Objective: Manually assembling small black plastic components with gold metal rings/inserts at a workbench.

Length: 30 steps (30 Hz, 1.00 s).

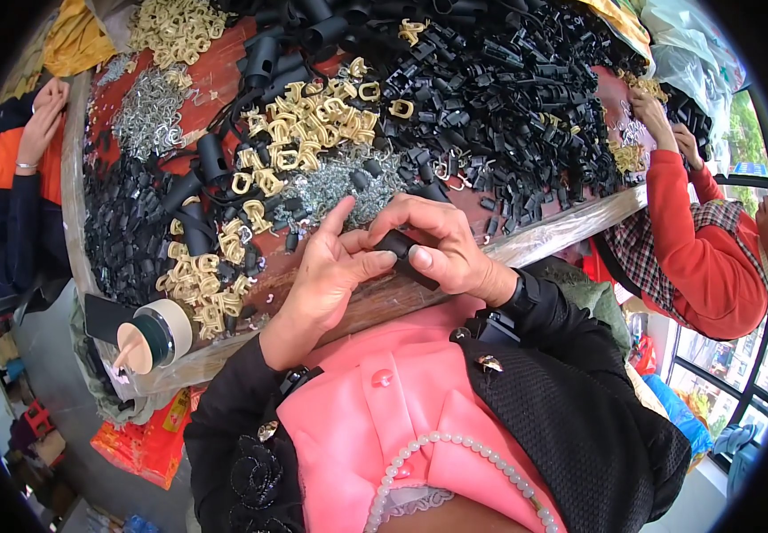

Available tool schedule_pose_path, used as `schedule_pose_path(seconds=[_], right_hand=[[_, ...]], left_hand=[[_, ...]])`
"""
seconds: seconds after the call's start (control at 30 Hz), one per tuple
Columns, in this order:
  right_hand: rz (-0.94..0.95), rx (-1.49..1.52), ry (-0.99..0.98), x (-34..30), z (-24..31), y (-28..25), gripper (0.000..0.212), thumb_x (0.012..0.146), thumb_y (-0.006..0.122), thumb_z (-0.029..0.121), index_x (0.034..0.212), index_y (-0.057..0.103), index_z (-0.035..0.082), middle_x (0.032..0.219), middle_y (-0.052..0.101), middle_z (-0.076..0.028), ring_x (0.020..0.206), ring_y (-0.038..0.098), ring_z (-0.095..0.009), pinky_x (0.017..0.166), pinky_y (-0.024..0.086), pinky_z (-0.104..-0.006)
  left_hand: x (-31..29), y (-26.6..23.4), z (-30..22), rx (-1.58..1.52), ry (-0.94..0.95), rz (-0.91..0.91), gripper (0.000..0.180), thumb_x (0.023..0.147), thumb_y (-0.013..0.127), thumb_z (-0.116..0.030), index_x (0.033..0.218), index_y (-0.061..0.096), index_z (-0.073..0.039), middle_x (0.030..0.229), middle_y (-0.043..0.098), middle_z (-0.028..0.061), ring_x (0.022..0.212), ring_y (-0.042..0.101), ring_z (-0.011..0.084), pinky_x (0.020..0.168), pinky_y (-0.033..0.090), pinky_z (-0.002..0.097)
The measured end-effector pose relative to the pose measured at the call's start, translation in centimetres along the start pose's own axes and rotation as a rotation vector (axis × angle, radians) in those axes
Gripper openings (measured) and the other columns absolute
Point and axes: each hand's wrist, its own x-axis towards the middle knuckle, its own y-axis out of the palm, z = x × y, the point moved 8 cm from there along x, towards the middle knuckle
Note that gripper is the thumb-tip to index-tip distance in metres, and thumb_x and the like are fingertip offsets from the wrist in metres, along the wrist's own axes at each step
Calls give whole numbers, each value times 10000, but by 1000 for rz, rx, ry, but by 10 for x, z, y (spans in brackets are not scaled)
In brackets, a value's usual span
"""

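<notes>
Just above the near edge of the table, a small black plastic piece (398, 243) is held between my two hands. The thumb of my left hand (323, 271) presses its left side, with one finger raised. My right hand (450, 244) grips the piece from the right, thumb in front and fingers curled over the top. Its exact kind is partly hidden by the fingers. Right behind my hands lie a pile of small silver metal parts (335, 188) and a heap of cream-coloured plastic buckles (313, 124).
A large heap of black plastic parts (499, 107) covers the table's far right. At the front left corner stand a lidded cup (169, 327) and a dark flat phone-like object (108, 317). Co-workers' hands (652, 115) show at right, others (43, 124) at left.
</notes>
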Motion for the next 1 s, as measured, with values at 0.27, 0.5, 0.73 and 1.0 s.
schedule_pose_path(seconds=[0.27, 0.5, 0.73, 1.0], right_hand=[[169, -67, -299, 3, 29, 26, 455, 755, 517, 438, 863, 543, -2, 817, 549, -112, 746, 532, -242, 677, 403, -321], [235, -83, -316, 3, 29, 39, 496, 707, 581, 466, 864, 551, -4, 814, 554, -115, 739, 538, -243, 688, 404, -330], [227, -141, -348, 4, 23, 31, 520, 668, 619, 477, 867, 552, 2, 838, 561, -118, 763, 554, -247, 688, 421, -318], [27, 416, 89, 10, -5, 8, 545, 733, 531, 530, 887, 542, 8, 817, 570, -99, 739, 552, -228, 695, 437, -307]], left_hand=[[-9, 12, -57, 330, 351, 88, 842, 718, 640, -324, 1297, 143, 31, 979, 533, 146, 879, 537, 172, 785, 422, 273], [-4, 55, -46, 242, 284, 257, 776, 761, 430, -485, 1293, 173, 18, 1043, 504, 177, 957, 489, 202, 879, 340, 311], [5, 52, -45, 233, 345, 238, 759, 771, 386, -489, 1292, 181, 23, 1091, 479, 189, 1008, 454, 220, 917, 296, 325], [19, 33, -38, 200, 295, 156, 631, 800, 461, -355, 1273, 242, 2, 1114, 471, 166, 1012, 452, 231, 901, 324, 338]])
